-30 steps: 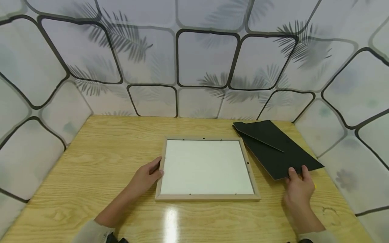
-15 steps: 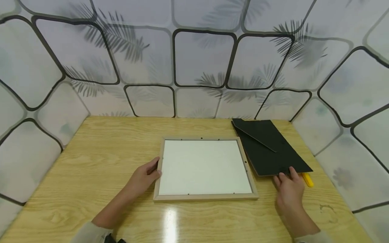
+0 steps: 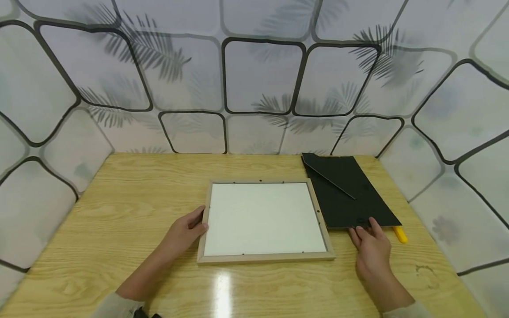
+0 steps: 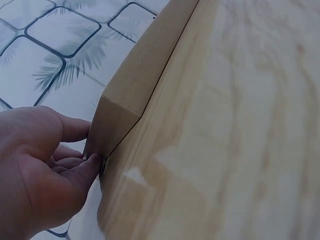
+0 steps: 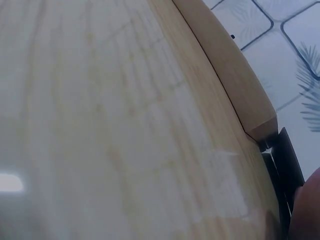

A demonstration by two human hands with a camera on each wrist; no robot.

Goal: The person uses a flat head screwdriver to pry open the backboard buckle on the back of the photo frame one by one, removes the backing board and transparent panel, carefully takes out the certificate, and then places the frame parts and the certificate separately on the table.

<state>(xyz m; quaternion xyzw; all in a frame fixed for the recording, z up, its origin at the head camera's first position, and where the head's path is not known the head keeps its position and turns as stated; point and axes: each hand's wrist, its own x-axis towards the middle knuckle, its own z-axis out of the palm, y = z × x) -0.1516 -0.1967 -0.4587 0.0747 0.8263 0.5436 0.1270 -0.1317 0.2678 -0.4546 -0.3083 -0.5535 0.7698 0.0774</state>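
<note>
On the left side of the wooden table [image 3: 119, 207], the left hand [image 3: 184, 233] rests against the left edge of the picture frame [image 3: 323, 226], fingers curled onto the light wood rail near its lower left part. The left wrist view shows the thumb on the outer face of the frame's corner and the fingertips [image 4: 89, 167] tucked at its lower edge, so the hand grips the frame there.

The frame lies flat in the middle of the table, its white inner panel [image 3: 262, 218] facing up, small dark tabs dotted along the inside of the rails. A bright glare [image 3: 222, 287] sits on the tabletop just in front of it.

To the right, a black backing board [image 3: 358, 203] lies flat on the table, its left edge just beside the frame's right rail; a narrow black strip, probably its fold-out stand [image 3: 330, 179], lies diagonally across it. The right hand [image 3: 371, 251] lies at the board's near edge with fingers fairly straight, the fingertips touching that edge; it does not appear to be wrapped round the board, though the right wrist view is too close to confirm. A small yellow object [image 3: 399, 234] pokes out from under the board's near right corner. Patterned wall panels [image 3: 262, 75] stand around the table.
</note>
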